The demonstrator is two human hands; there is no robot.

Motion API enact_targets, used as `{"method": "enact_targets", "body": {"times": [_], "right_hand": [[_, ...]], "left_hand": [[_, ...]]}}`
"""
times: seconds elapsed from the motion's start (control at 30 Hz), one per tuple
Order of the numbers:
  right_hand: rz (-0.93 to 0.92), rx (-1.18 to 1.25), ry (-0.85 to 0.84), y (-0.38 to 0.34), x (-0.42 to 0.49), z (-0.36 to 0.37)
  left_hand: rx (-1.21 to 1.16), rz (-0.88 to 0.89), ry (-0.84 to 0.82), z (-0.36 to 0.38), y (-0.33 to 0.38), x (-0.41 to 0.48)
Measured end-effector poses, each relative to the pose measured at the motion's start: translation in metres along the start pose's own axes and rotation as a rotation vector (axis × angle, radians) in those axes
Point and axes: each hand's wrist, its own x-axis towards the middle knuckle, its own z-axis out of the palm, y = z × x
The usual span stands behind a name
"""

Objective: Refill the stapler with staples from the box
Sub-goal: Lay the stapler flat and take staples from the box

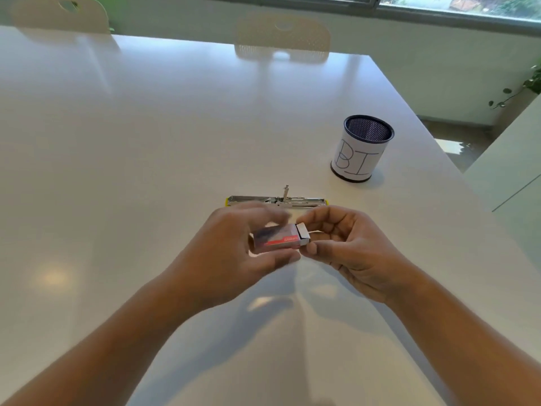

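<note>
A small staple box with a red stripe is held above the white table. My left hand grips its sleeve from the left, thumb below and fingers on top. My right hand pinches the white inner tray, which sticks out a little at the box's right end. Just beyond the hands the stapler lies flat and opened out on the table, its metal channel facing up, with yellow ends. My left fingers are blurred.
A mesh pen cup wrapped in white paper marked "BI" stands to the right, near the table's right edge. Two pale chairs stand at the far side. A window runs along the back wall.
</note>
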Motion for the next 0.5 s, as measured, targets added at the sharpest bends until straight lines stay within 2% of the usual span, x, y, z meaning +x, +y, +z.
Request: {"method": "enact_targets", "body": {"times": [0.23, 0.33, 0.43, 0.5], "right_hand": [[-0.055, -0.322, 0.105, -0.003, -0.001, -0.010], [-0.009, -0.491, 0.184, -0.003, 0.000, -0.019], [0.081, -0.594, 0.177, -0.003, 0.001, -0.021], [0.025, -0.701, 0.187, -0.005, 0.002, -0.019]], "left_hand": [[0.005, -0.022, 0.046, 0.009, -0.010, 0.001], [0.055, -0.075, 0.048, 0.008, -0.019, -0.001], [0.094, -0.117, 0.021, 0.013, -0.023, 0.000], [0.114, -0.138, 0.012, 0.016, -0.025, 0.000]]}}
